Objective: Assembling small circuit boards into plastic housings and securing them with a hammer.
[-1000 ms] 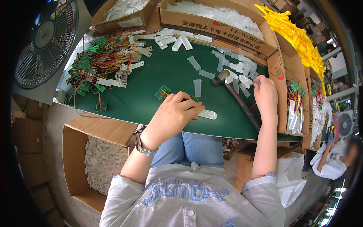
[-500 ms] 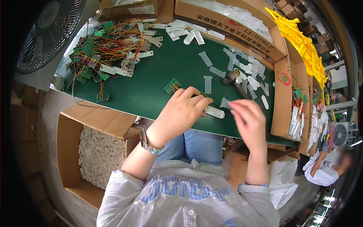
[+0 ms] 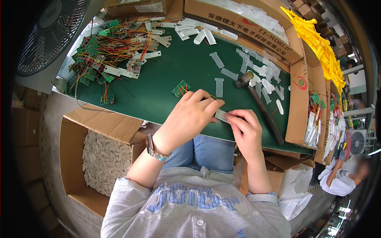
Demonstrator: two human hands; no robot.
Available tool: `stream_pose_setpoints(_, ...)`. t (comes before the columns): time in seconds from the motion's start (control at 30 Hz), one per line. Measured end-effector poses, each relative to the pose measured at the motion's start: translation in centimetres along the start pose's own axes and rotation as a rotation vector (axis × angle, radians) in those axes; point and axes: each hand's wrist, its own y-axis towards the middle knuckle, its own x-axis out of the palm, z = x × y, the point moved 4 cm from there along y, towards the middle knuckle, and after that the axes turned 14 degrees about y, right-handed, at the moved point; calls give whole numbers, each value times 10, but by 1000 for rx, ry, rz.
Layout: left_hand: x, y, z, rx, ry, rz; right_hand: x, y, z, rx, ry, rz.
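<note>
My left hand (image 3: 194, 109) is closed over one end of a white oblong plastic strip (image 3: 221, 115) near the table's front edge. My right hand (image 3: 247, 123) pinches the strip's other end, where a translucent cover piece seems to lie over it; the fingers hide most of both. From under my left hand, thin coloured wires run to a small green circuit board (image 3: 181, 89) on the green table (image 3: 166, 75). Right of my hands lies a mallet (image 3: 264, 107) with a dark handle. Beyond my hands, several translucent cover pieces (image 3: 219, 87) are scattered.
A heap of circuit boards with wires and metal strips (image 3: 107, 55) covers the table's far left. Cardboard boxes (image 3: 246, 29) line the back and right side. An open box of white pieces (image 3: 106, 162) stands below left. A fan (image 3: 49, 35) is at upper left; a person (image 3: 342, 174) sits far right.
My right hand has moved left and in, bringing the translucent cover piece onto the strip. The mallet's handle now shows fully. My left hand stays nearly still.
</note>
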Motion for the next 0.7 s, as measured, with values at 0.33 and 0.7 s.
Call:
stream_pose_setpoints(0.33, -3, -1, 0, 28, -7, 1, 2, 3, -8, -100, -154, -66)
stream_pose_setpoints(0.7, 0, 0, 2, 57, -2, 5, 5, 1, -14, -173, -308, -60)
